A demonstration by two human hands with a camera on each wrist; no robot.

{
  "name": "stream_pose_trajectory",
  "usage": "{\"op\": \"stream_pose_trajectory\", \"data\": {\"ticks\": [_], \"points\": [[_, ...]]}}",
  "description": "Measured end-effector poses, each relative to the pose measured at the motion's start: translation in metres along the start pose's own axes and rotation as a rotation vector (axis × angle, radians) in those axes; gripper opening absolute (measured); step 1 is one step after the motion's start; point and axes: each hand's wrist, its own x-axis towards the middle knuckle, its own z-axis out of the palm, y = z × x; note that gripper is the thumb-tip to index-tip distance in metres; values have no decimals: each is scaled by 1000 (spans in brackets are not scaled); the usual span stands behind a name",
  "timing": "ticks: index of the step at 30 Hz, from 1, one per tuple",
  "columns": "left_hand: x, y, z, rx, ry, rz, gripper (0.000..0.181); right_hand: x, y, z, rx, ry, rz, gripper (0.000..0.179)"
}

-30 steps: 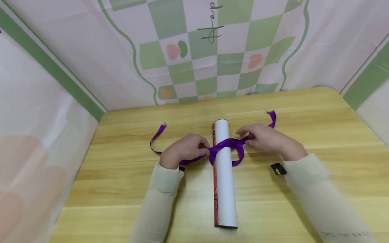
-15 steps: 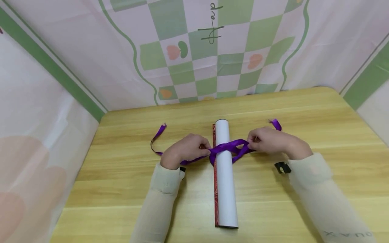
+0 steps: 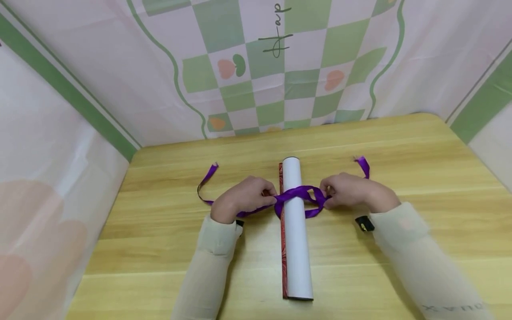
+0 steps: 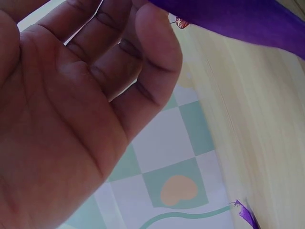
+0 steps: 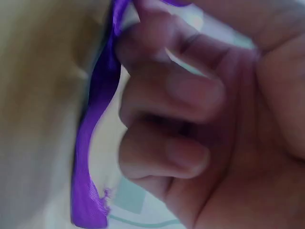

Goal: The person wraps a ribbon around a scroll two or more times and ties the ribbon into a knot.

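Observation:
A white roll with a red patterned strip along its left side, like a rolled scroll (image 3: 297,249), lies lengthwise on the table. Purple ribbon (image 3: 298,192) crosses over its upper half and forms loops just right of it. My left hand (image 3: 247,195) pinches the ribbon at the roll's left side; in the left wrist view the purple band (image 4: 243,24) runs past the fingertips. To the right of the roll, my right hand (image 3: 347,192) pinches the ribbon by the loops. The right wrist view shows its other fingers (image 5: 167,152) curled, with a ribbon tail (image 5: 90,143) hanging beside them.
One frayed ribbon end (image 3: 213,170) curls up left of the left hand, another (image 3: 362,165) behind the right hand. The wooden table (image 3: 160,266) meets a green-and-white checked cloth backdrop (image 3: 272,89) at its far edge. Black wrist bands (image 3: 365,223) show under the sleeves.
My right hand pulled right and nearer, then came back slightly left, reshaping the ribbon loops beside the roll. My left hand and the roll have stayed in place.

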Motion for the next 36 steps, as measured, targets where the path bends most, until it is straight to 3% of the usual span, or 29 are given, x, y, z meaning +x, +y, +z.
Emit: {"op": "stream_pose_trajectory", "data": {"ticks": [6, 11, 17, 22, 27, 30, 33, 36], "points": [[-3, -2, -2, -3, 1, 1, 13, -3, 7, -5, -60, -10, 45, 13], [-3, -1, -1, -8, -11, -17, 13, -15, 26, -17, -48, 13, 107, 13], [-6, -3, -3, -1, -48, -32, 13, -32, 45, -30, -67, -13, 173, 15], [-17, -9, -10, 7, -61, -137, 17, -37, 50, -34, -74, -17, 211, 14], [-27, -18, -17, 30, -30, -282, 16, -39, 50, -36, -63, -28, 213, 14], [-30, -23, -19, 67, -4, -328, 14, -37, 48, -33, -34, -39, 207, 15], [-29, -23, -19, 98, 46, -309, 12, -33, 43, -30, -16, -35, 182, 14], [-24, -17, -14, 82, 78, -236, 20, -27, 30, -25, -15, 12, 131, 15]]}}
